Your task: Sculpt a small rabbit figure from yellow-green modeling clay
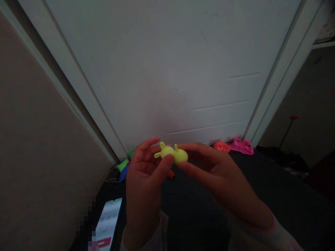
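Note:
Between my two hands, above the dark surface, is a small yellow clay-like animal figure [181, 157] with a rounded body, a smaller head and thin ear-like stubs. My left hand [146, 174] pinches it near the head, with the thumb in front and the fingers curled behind. At the other end, my right hand [214, 167] grips the rounded body between thumb and fingers. Its far side is hidden by my fingers. A small orange-red piece [171, 174] lies on the surface just beneath the figure.
A phone [108, 223] with a lit timer lies at the lower left. Green [122, 165] and blue items [124, 173] are bunched at the left. Coral [222, 146] and pink crumpled pieces [242, 146] rest by the white panel [146, 69] with heart patterns.

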{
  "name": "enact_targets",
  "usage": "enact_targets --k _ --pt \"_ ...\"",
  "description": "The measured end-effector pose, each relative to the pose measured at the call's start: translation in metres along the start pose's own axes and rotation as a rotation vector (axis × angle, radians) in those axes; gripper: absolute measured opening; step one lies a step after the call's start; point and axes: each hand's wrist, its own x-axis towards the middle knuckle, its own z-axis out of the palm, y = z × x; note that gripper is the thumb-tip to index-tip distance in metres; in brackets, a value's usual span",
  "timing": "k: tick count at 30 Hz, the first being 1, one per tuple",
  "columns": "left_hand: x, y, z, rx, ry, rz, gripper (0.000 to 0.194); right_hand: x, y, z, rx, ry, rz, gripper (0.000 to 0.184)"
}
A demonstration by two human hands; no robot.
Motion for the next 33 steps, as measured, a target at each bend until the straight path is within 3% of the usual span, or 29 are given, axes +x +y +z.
enact_targets --k 10,18,24,33 --pt "-0.001 -0.004 0.000 0.025 -0.001 -0.003 0.030 0.001 -0.002 -0.001 -0.004 0.024 -0.012 0.026" --pt "-0.002 0.005 0.001 -0.151 -0.081 0.020 0.044 -0.001 -0.003 -0.006 0.159 -0.016 0.033 0.023" --pt "-0.005 0.010 -0.002 -0.155 -0.216 0.014 0.057 -0.004 -0.005 -0.008 0.148 -0.019 0.025 0.021" --pt "-0.008 0.012 0.005 -0.113 -0.117 0.045 0.053 -0.008 -0.009 -0.009 -0.011 -0.032 0.009 0.023"
